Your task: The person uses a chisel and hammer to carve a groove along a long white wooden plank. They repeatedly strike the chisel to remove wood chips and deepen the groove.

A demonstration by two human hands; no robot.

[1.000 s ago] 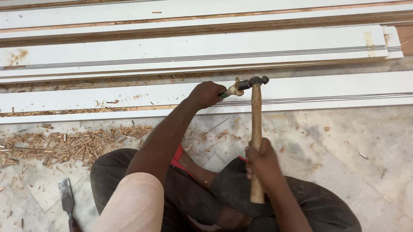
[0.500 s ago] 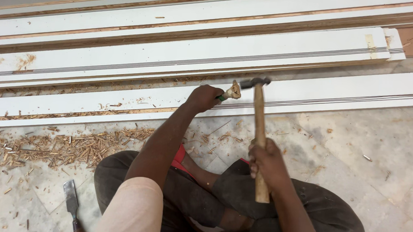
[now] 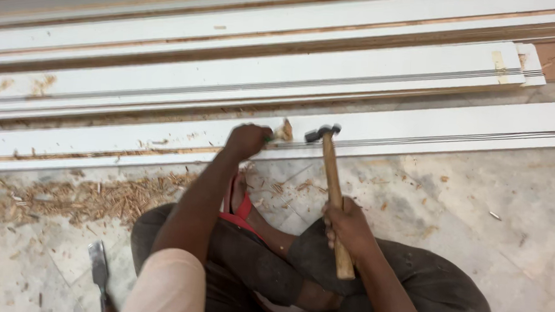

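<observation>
Two hands at work, person seated on the floor. Right hand (image 3: 348,231) wrapped tight around the lower part of a wooden hammer handle; hammer (image 3: 331,189) stands nearly upright, its metal head just beside the chisel's butt end, over the nearest white board (image 3: 453,129). Left arm reaches forward, elbow bent; left hand (image 3: 248,140) is fisted around a chisel (image 3: 283,132) at the board's near edge. Wood shavings (image 3: 82,197) lie heaped to the left. A second chisel (image 3: 100,268) lies on the floor by the left knee.
</observation>
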